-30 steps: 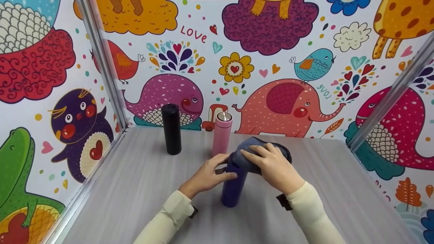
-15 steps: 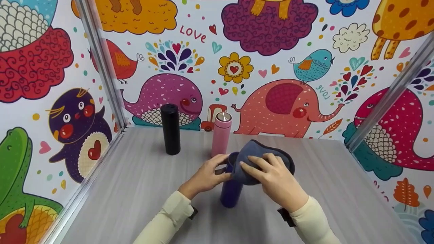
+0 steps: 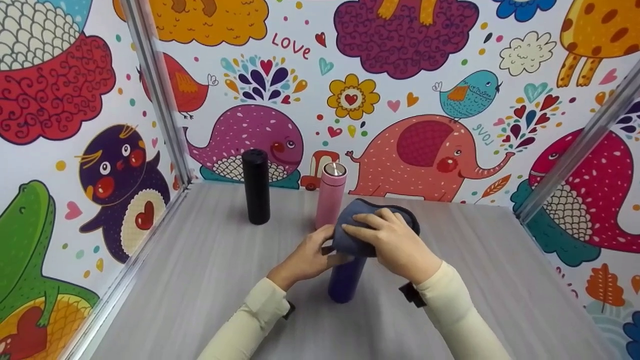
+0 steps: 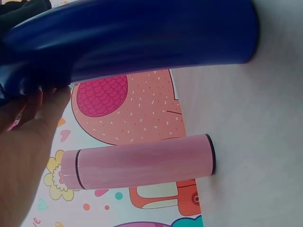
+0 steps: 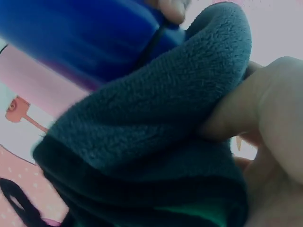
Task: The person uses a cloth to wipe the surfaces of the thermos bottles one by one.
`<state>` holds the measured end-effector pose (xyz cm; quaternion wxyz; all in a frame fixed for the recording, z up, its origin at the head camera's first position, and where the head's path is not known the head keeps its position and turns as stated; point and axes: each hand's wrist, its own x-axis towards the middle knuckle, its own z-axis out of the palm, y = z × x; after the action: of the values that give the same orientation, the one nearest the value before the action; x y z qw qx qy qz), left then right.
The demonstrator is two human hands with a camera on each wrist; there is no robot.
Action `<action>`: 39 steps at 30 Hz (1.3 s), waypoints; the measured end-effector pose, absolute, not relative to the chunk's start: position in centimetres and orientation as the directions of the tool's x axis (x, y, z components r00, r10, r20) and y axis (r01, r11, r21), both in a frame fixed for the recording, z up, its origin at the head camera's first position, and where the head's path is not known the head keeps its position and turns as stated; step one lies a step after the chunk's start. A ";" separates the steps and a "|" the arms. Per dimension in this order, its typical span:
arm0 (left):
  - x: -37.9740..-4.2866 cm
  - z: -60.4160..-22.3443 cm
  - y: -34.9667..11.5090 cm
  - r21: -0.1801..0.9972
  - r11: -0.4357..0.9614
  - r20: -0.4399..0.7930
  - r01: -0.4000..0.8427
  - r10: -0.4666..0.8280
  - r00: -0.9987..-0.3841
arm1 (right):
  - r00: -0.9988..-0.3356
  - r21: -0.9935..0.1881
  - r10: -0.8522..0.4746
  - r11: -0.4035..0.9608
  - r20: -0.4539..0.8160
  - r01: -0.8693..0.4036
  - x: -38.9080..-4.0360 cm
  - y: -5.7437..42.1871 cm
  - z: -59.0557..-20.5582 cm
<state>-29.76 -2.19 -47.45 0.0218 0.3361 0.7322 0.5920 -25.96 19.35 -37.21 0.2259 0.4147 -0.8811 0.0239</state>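
A blue bottle (image 3: 345,285) stands upright on the table, with my left hand (image 3: 302,259) gripping it near the top. In the left wrist view the fingers (image 4: 52,106) curl against the bottle's upper end. My right hand (image 3: 402,245) holds a blue-grey fleecy cloth (image 3: 347,216) with dark edging over the bottle's top, hiding it in the head view. The right wrist view shows the cloth's fuzzy side (image 5: 156,101) against the bottle's upper end, the thumb (image 5: 236,111) pressing into its fold. A dark loop (image 5: 19,201) hangs off the cloth.
Just behind the blue bottle stands a pink bottle (image 3: 330,202) with a shiny metal lid top. Farther left is a black bottle (image 3: 257,192). Printed walls (image 3: 300,100) and metal posts (image 3: 157,95) enclose the grey table (image 3: 210,280).
The cloth first shifted right and down, uncovering part of the blue bottle's top, and has since come back up and left over it. The left hand keeps its grip.
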 end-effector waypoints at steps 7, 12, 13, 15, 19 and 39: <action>-29.4 -47.6 -1.8 0.880 0.107 0.350 0.463 0.515 -0.783 | -0.583 0.057 -0.672 0.676 0.456 -0.734 -26.6 21.5 -38.2; -28.9 -47.7 -1.7 0.863 0.184 0.323 0.471 0.516 -0.793 | -0.578 -0.027 -0.628 0.665 0.521 -0.746 -25.7 23.3 -39.4; -28.8 -47.6 -1.7 0.861 0.197 0.316 0.469 0.516 -0.796 | -0.569 -0.043 -0.618 0.656 0.543 -0.753 -25.5 23.7 -39.6; -28.6 -47.6 -1.7 0.861 0.219 0.299 0.459 0.513 -0.805 | -0.550 -0.083 -0.589 0.634 0.592 -0.769 -25.3 24.4 -40.1; -28.5 -47.5 -1.4 0.847 0.256 0.296 0.465 0.500 -0.814 | -0.538 -0.175 -0.493 0.605 0.684 -0.777 -25.0 25.5 -41.2; -27.8 -46.0 -3.5 0.889 -0.034 0.458 0.457 0.044 -0.888 | -0.525 -0.432 -0.138 0.415 0.840 -0.801 -22.6 26.9 -40.6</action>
<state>-27.78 -3.46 -45.98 -0.1485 0.1846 0.6790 0.6949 -22.64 26.89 -40.61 0.3749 0.3118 -0.7530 0.4418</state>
